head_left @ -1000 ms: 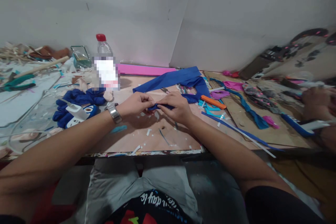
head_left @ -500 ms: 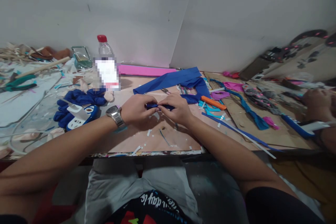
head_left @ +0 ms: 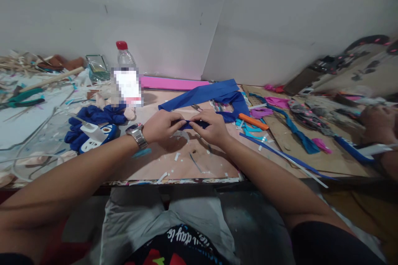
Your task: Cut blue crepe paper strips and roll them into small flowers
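Note:
My left hand [head_left: 162,126] and my right hand [head_left: 210,126] meet over the middle of the brown table [head_left: 174,161]. Both pinch a small dark blue strip of fabric [head_left: 193,124] held between their fingertips, just above the tabletop. A steel watch [head_left: 136,134] sits on my left wrist. Behind the hands lies a long blue fabric piece [head_left: 207,92], folded at an angle. A white curved scrap shows on the table under my left hand.
A plastic bottle with a red cap [head_left: 125,73] stands at the back left, a pink board [head_left: 171,83] behind. Blue cloth bundle [head_left: 90,120], an orange cutter [head_left: 253,121], teal pliers [head_left: 21,97] and several scraps lie around. Another person's hand [head_left: 377,122] rests at right.
Both hands have shifted slightly away from me with the blue strip, staying pinched on it. The other person's hand at right moved a little.

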`<state>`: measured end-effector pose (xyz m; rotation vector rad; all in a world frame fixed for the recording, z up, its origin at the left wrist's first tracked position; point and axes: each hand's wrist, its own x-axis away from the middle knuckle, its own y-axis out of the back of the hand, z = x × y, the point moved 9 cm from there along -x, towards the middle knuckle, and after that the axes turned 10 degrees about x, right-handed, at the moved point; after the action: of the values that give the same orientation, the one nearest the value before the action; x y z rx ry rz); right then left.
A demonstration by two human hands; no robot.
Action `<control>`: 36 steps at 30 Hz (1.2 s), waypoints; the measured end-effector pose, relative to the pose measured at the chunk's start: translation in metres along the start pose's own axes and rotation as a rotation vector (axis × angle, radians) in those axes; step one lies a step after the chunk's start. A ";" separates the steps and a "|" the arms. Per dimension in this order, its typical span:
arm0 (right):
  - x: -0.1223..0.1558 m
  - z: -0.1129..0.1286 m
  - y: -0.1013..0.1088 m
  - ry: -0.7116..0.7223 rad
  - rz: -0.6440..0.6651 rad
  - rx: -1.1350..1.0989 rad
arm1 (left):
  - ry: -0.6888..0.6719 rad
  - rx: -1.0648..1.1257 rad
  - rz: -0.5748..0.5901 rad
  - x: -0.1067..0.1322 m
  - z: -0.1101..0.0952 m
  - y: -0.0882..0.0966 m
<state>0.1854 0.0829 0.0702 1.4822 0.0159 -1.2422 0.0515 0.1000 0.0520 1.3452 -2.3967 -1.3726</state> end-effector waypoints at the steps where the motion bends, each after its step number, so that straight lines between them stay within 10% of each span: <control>1: 0.000 0.000 0.001 0.001 -0.006 0.001 | 0.013 0.045 0.006 0.000 0.002 0.000; 14: 0.003 0.002 -0.003 0.058 -0.001 -0.048 | 0.309 0.714 0.160 0.002 0.026 -0.028; 36: 0.000 0.001 -0.013 0.080 0.136 0.056 | 0.183 0.299 0.040 -0.001 0.020 -0.013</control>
<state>0.1768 0.0869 0.0617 1.5545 -0.0662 -1.0815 0.0517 0.1117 0.0306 1.4048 -2.5588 -0.8620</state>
